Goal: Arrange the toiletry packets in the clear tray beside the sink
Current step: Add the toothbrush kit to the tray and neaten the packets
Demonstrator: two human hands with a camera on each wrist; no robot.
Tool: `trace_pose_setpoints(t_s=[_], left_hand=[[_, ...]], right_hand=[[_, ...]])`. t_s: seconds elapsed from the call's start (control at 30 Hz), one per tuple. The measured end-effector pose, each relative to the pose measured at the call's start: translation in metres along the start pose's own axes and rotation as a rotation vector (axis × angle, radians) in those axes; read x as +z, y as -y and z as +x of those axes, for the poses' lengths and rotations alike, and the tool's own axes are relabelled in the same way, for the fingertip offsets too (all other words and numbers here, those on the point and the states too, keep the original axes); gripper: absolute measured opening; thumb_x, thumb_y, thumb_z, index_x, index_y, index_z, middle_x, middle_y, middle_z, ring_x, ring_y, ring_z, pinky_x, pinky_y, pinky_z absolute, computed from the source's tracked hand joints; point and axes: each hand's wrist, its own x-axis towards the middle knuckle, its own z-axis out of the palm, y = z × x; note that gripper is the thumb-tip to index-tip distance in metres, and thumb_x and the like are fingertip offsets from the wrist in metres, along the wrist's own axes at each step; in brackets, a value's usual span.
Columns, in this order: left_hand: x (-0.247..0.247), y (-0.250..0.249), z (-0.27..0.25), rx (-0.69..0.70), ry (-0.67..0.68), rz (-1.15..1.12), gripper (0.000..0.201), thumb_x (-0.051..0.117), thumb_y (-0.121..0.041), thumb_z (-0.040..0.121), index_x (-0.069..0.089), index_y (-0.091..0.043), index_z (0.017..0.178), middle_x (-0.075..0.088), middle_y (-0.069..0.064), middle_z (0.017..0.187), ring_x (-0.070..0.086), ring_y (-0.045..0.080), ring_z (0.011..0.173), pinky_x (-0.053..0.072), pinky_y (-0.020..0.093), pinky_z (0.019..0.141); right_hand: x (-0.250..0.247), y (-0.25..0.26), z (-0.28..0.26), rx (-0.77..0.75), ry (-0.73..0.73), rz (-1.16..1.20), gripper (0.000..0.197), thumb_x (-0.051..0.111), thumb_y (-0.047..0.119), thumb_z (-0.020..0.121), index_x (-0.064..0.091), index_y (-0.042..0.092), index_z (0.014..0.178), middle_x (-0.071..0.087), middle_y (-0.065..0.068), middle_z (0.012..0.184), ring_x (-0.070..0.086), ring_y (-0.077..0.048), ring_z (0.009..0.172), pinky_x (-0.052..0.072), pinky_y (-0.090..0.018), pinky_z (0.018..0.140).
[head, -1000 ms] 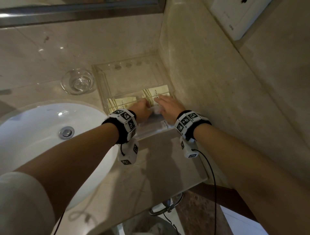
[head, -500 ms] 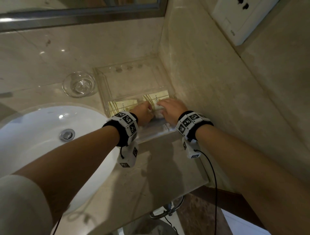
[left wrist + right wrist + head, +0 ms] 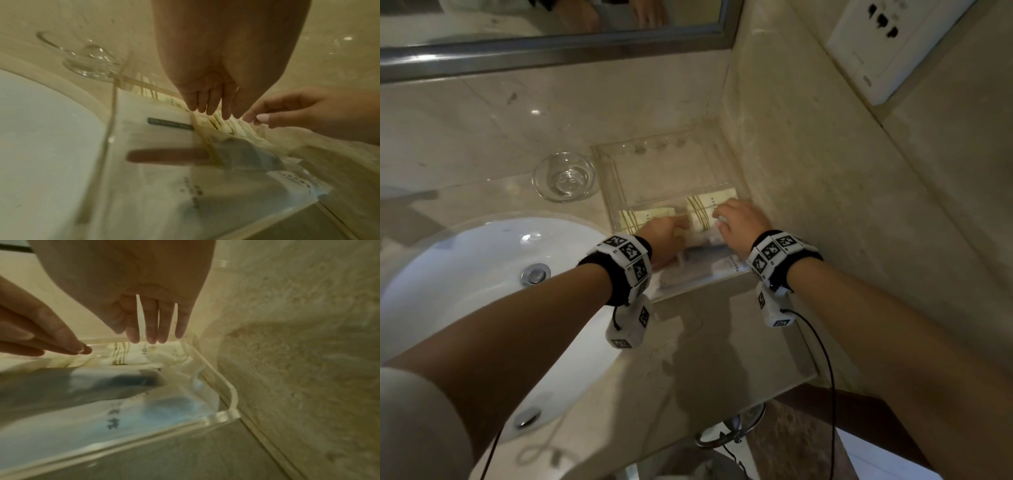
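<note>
The clear tray (image 3: 616, 178) sits in the corner between the sink and the right wall. Two cream striped packets lie across its middle, one on the left (image 3: 650, 217) and one on the right (image 3: 705, 205). Pale, see-through packets (image 3: 705, 265) fill the front part. My left hand (image 3: 678, 226) reaches in with straight fingers, whose tips (image 3: 213, 112) touch the right cream packet (image 3: 232, 128). My right hand (image 3: 722, 217) hangs over the same packet (image 3: 133, 356), fingertips (image 3: 152, 339) at its far edge. Neither hand lifts anything.
A small glass dish (image 3: 565, 178) stands just left of the tray. The white sink basin (image 3: 465, 274) lies to the left. The marble wall (image 3: 825, 205) runs tight along the tray's right side, with a socket plate (image 3: 887, 44) above. The counter's front edge (image 3: 774, 387) is near.
Both hands have stayed over the striped packets in the tray, with only small shifts of the fingers. The head view has tilted slightly upward.
</note>
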Motion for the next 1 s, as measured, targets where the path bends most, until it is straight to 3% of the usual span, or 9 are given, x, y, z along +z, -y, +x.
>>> trace_pose_setpoints(t_s=[0.1,0.27,0.43,0.6,0.73,0.87,1.0], left_hand=[[-0.005,0.008,-0.007,0.005,-0.006,0.043,0.04,0.04,-0.011,0.093,0.051,-0.014,0.132,0.049,0.011,0.141,0.045,0.029,0.129,0.034,0.028,0.104],[-0.003,0.01,-0.016,0.061,0.007,0.094,0.039,0.048,-0.015,0.09,0.056,-0.016,0.128,0.056,0.01,0.134,0.052,0.029,0.122,0.039,0.029,0.098],[-0.002,0.019,-0.027,0.081,-0.031,0.109,0.033,0.057,-0.022,0.088,0.06,-0.015,0.12,0.058,0.009,0.128,0.053,0.027,0.118,0.039,0.03,0.098],[-0.006,0.028,-0.041,0.078,-0.072,0.076,0.029,0.061,-0.023,0.085,0.062,-0.006,0.108,0.058,0.015,0.113,0.056,0.03,0.103,0.039,0.026,0.082],[-0.008,0.033,-0.048,0.013,-0.027,0.123,0.04,0.061,-0.034,0.083,0.06,-0.007,0.111,0.059,0.015,0.114,0.055,0.031,0.106,0.046,0.036,0.091],[-0.005,0.033,-0.052,-0.001,-0.045,0.179,0.052,0.061,-0.034,0.084,0.049,-0.009,0.128,0.046,0.012,0.131,0.044,0.03,0.123,0.039,0.039,0.103],[0.003,0.035,-0.052,0.022,-0.088,0.227,0.055,0.055,-0.041,0.087,0.046,-0.008,0.13,0.042,0.013,0.135,0.039,0.03,0.128,0.035,0.037,0.104]], right_hand=[[0.0,0.007,-0.001,-0.064,0.037,0.017,0.027,0.047,0.015,0.093,0.061,0.011,0.115,0.057,-0.005,0.122,0.048,-0.023,0.118,0.041,-0.037,0.1],[0.012,0.016,-0.009,-0.111,0.185,-0.09,0.035,0.054,0.025,0.091,0.056,0.017,0.125,0.054,-0.002,0.129,0.046,-0.021,0.12,0.04,-0.037,0.102],[0.015,0.014,-0.019,-0.111,0.185,-0.136,0.036,0.056,0.024,0.09,0.054,0.016,0.125,0.053,-0.002,0.128,0.045,-0.02,0.119,0.039,-0.033,0.101],[0.012,0.015,-0.023,-0.076,0.175,-0.122,0.032,0.057,0.02,0.089,0.055,0.014,0.12,0.054,-0.004,0.125,0.048,-0.021,0.116,0.042,-0.038,0.101],[0.013,0.025,-0.024,-0.109,0.106,-0.081,0.03,0.055,0.022,0.091,0.056,0.012,0.12,0.055,-0.005,0.123,0.047,-0.022,0.115,0.042,-0.036,0.099],[0.021,0.041,-0.023,-0.187,0.113,-0.081,0.033,0.051,0.018,0.092,0.055,0.01,0.124,0.055,-0.007,0.126,0.046,-0.023,0.118,0.04,-0.035,0.099],[0.027,0.051,-0.019,-0.2,0.087,-0.07,0.041,0.05,0.013,0.09,0.05,0.012,0.131,0.05,-0.007,0.135,0.043,-0.024,0.125,0.036,-0.034,0.104]])
